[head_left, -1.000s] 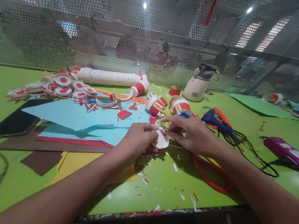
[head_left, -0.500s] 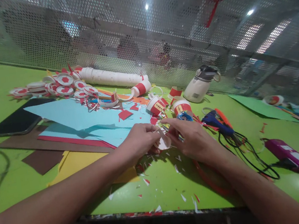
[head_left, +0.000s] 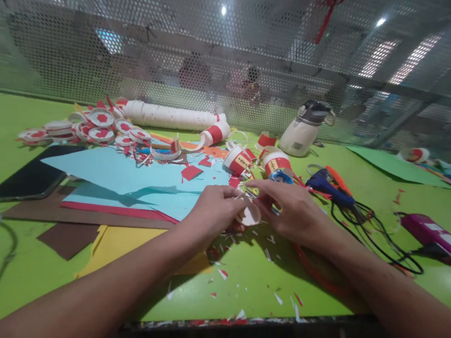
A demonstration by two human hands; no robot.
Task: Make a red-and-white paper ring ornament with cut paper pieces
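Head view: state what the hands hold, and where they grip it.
A small white paper cup, pinched at its rim between the left hand and right hand.

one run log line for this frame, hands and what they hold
left hand: pinching small white paper cup | right hand: fingertips on same cup | surface: green table, paper scraps | nearby: blue glue gun

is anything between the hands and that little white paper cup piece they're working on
Nothing visible. The left hand and the right hand both pinch the small white cup piece directly, held just above the green table. Paper scraps lie below, not between.
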